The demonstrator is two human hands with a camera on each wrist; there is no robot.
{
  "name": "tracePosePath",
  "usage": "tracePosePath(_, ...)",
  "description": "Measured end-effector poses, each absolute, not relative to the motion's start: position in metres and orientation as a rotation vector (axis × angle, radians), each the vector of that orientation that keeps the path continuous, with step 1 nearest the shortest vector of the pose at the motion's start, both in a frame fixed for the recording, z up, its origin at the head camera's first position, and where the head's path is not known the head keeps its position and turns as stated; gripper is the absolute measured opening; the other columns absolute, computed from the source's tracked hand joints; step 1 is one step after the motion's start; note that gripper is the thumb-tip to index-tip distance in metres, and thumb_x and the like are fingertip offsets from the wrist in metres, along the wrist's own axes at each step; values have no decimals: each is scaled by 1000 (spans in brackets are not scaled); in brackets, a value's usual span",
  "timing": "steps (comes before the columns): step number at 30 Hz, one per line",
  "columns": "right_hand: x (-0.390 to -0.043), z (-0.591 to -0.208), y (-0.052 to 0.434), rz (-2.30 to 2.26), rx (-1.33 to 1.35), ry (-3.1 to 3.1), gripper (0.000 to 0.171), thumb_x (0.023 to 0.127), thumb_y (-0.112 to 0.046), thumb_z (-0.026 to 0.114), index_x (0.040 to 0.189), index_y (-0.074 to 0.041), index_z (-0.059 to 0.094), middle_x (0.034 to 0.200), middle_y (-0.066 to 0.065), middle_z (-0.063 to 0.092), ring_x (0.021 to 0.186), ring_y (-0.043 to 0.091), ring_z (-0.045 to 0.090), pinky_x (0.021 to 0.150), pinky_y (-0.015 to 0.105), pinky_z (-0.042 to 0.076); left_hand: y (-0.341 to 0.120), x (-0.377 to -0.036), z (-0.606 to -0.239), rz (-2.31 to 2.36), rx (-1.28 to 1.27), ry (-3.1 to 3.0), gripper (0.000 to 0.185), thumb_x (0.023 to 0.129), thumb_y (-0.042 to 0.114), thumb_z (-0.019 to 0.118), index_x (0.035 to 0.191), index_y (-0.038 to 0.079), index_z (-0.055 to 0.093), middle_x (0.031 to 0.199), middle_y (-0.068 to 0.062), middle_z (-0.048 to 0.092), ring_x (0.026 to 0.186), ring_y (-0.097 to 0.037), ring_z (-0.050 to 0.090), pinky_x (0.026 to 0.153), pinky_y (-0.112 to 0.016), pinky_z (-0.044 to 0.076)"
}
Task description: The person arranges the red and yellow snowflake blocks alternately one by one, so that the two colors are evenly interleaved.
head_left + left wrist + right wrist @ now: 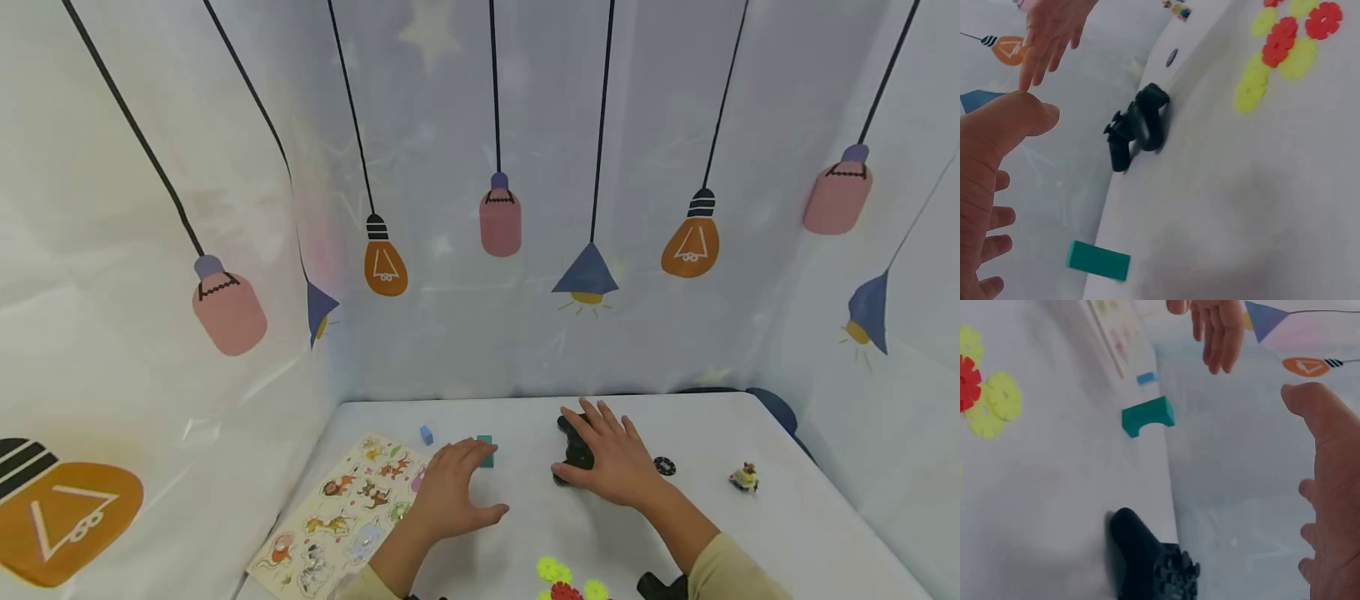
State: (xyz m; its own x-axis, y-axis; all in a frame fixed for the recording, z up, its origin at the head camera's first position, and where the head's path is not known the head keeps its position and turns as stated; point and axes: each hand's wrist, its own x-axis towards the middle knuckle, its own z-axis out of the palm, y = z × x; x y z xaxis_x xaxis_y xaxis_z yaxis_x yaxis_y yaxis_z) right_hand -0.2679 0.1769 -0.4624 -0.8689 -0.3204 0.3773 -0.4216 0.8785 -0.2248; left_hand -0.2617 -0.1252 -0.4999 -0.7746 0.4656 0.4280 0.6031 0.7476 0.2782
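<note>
My left hand (pixel 453 493) is in the air over the table, fingers spread and nothing in its grasp. Just beyond its fingertips lies a teal block (pixel 487 454), whose arched cut-out shows in the right wrist view. In the head view my right hand (pixel 617 457) overlaps a black game controller (pixel 576 454) and hides part of it. The left wrist view shows the whole controller (pixel 1138 122) resting on the table, with the right hand (pixel 1057 34) raised apart from it. The right fingers are stretched out and hold nothing.
An animal picture board (pixel 337 517) lies at the left, with a small blue block (pixel 426 434) beyond it. Yellow and red flower-shaped pieces (pixel 566 590) sit at the front. To the right are a black round disc (pixel 664 466) and a small figurine (pixel 745 477). A black object (pixel 660 587) lies beside the right sleeve.
</note>
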Motion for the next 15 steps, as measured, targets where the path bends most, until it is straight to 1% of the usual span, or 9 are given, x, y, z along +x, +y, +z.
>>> tracePosePath(4,-266,-473,180,453,572,-2710,91,81,-77,54,153,-23,38,159,13,28,144,41,22,108,70,16,-117,-254,-510,-678,-811,-2688,76,76,57,76,142,31,49,140,10,52,131,-16,45,107,-50,36)
tracePosePath(7,-263,-483,181,487,568,-2722,91,81,-76,55,153,-23,36,159,12,28,145,40,20,109,69,16,-110,-245,-522,-764,-813,-2750,70,77,52,78,139,32,52,137,14,54,128,-13,47,106,-48,38)
tracePosePath(12,-255,-498,185,509,550,-2744,91,80,-77,55,153,-25,38,158,12,29,145,39,19,109,68,17,-96,-228,-542,-802,-944,-2825,53,79,50,77,127,29,64,125,20,59,120,-9,51,103,-46,40)
tracePosePath(15,-253,-503,187,518,558,-2737,90,81,-76,55,152,-25,38,159,12,29,145,39,20,109,68,18,-89,-221,-550,-795,-1037,-2807,46,80,50,76,120,28,67,120,21,61,117,-7,52,101,-44,42)
